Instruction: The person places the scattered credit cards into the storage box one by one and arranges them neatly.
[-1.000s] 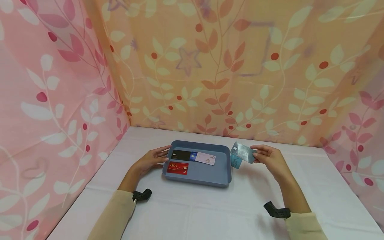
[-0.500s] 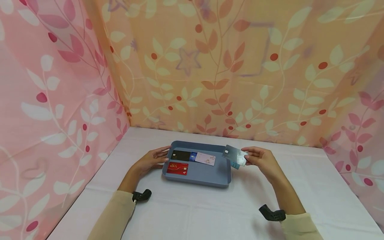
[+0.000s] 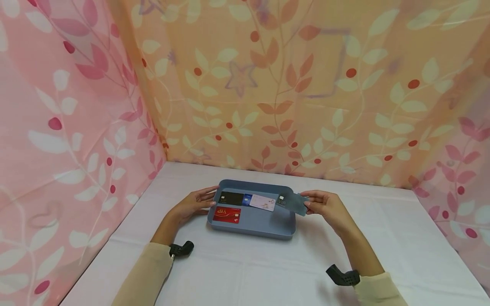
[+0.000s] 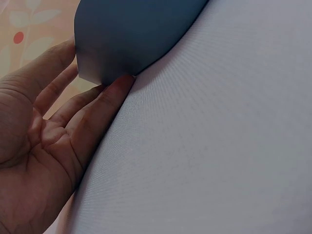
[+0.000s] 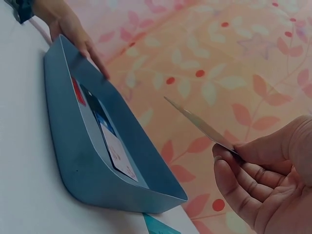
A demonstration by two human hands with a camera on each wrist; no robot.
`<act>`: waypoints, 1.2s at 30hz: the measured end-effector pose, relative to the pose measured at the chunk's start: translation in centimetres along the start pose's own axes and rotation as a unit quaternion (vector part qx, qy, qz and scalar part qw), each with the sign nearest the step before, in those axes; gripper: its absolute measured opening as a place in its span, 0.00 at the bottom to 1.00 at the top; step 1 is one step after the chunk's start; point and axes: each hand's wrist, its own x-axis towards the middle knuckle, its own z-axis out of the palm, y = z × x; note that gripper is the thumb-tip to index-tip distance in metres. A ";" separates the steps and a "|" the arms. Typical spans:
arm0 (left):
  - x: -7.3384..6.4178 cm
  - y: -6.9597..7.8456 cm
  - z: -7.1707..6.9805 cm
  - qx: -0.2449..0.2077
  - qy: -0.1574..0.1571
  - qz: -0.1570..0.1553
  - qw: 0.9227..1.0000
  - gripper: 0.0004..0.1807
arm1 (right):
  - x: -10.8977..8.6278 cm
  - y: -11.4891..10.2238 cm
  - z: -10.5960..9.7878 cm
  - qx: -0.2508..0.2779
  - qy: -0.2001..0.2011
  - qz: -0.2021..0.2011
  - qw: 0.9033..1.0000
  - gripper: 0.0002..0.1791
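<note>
My right hand (image 3: 325,208) pinches a silvery grey bank card (image 3: 288,201) by one end, thumb against fingers. In the right wrist view this card (image 5: 200,124) is tilted, above and beyond the tray's near end. The blue-grey tray (image 3: 252,230) sits on the table; the held card overlaps its right rim in the head view. My left hand (image 3: 195,202) rests against the tray's left end, fingertips on its outer wall (image 4: 131,39) in the left wrist view. Inside lie a red VIP card (image 3: 226,215), a black card (image 3: 230,198), a blue card (image 3: 246,199) and a pale pink card (image 3: 262,202).
A teal card (image 5: 161,225) lies beside the tray's right end, mostly hidden by the held card in the head view. White cloth (image 3: 245,267) covers the table. Floral curtains (image 3: 229,106) hang behind and at both sides. Each wrist wears a black camera (image 3: 342,276).
My right hand has moved left and slightly down, carrying the silvery card from beyond the tray's right rim to over its right end. My left hand has stayed against the tray.
</note>
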 end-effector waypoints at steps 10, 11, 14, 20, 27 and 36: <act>0.0 0.3 0.1 -0.001 -0.002 -0.001 1.000 0.35 | -0.1 -0.2 1.4 -0.010 -0.016 -0.003 1.000 0.19; -0.1 0.3 0.1 0.000 -0.002 -0.001 1.000 0.35 | -0.1 -0.2 1.6 -0.011 -0.018 -0.003 1.000 0.19; -0.1 0.3 0.1 0.005 -0.001 0.000 1.000 0.35 | -0.1 -0.2 2.3 -0.013 -0.025 -0.005 1.000 0.19; -0.1 0.2 0.0 0.001 -0.003 -0.001 1.000 0.35 | -0.3 -0.3 3.4 -0.014 -0.044 -0.014 0.999 0.18; -0.2 0.2 0.2 0.002 -0.005 0.002 1.000 0.34 | -0.5 -0.3 4.5 -0.015 -0.057 -0.024 0.998 0.17; 0.0 0.2 0.2 0.002 0.005 0.002 1.000 0.34 | 0.2 -0.3 5.6 -0.054 -0.061 -0.026 0.996 0.15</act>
